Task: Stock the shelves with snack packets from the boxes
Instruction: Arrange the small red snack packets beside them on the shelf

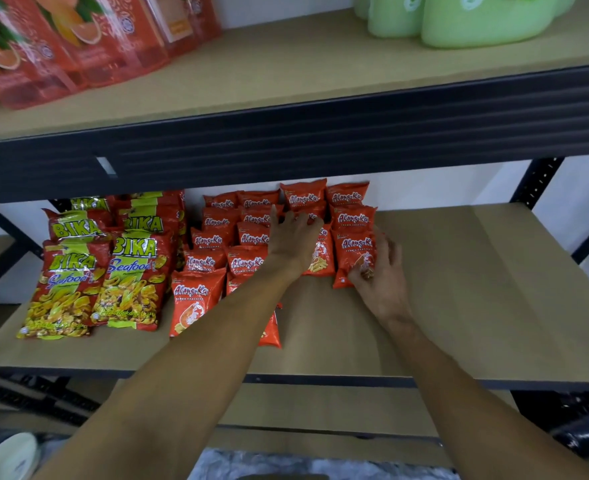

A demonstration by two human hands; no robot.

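Note:
Several small red prawn-cracker packets [213, 237] stand in rows on the middle shelf board [476, 289]. My left hand [295, 237] reaches into the rows with fingers spread, resting on the packets of the third row. My right hand [379, 271] grips the front packet [353, 252] of the rightmost row at its lower right edge. One more red packet [273, 332] lies partly hidden under my left forearm near the shelf's front.
Larger red and yellow seafood snack bags [78, 271] stand to the left. The upper shelf holds red pouches [61, 46] and green plastic containers [459, 19]. A black metal beam [320, 133] fronts the upper shelf. Bare board lies right of the packets.

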